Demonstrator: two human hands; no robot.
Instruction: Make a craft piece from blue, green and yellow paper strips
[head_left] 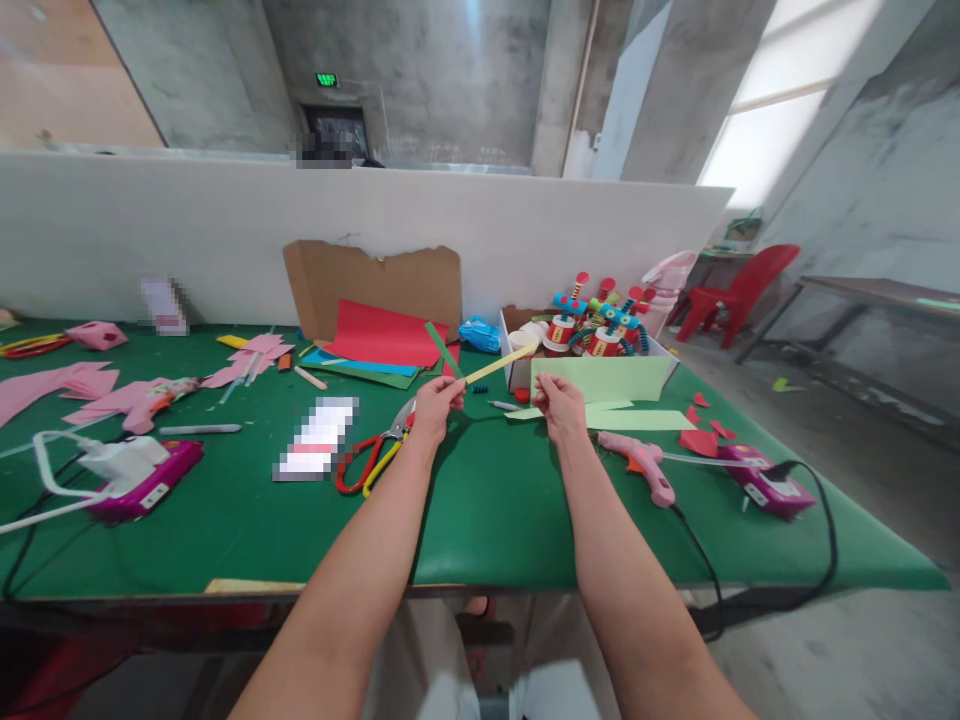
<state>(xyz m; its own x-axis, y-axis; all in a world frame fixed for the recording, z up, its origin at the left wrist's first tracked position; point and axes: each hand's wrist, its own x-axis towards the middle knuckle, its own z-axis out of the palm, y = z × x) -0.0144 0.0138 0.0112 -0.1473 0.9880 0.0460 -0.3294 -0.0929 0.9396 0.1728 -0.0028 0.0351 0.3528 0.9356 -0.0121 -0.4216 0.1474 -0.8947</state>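
My left hand (441, 408) is closed in a pinch on two paper strips that meet at an angle at its fingertips. The green strip (444, 348) slants up to the left, and the yellow strip (501, 364) runs up to the right. My right hand (560, 408) has its fingers pinched together in front of a light green paper sheet (607, 379); whatever they hold is too small to make out. Scissors (382, 445) with red and yellow handles lie beside my left wrist. A pink glue gun (637, 462) rests right of my right forearm.
Behind the hands, a white box (664, 364) holds several colourful figures (604, 318). Red paper (386, 335) and a cardboard piece (375, 280) stand further left. Purple power strips (772, 485) with cables sit at both sides of the green table (495, 540). A white partition (225, 220) rises behind.
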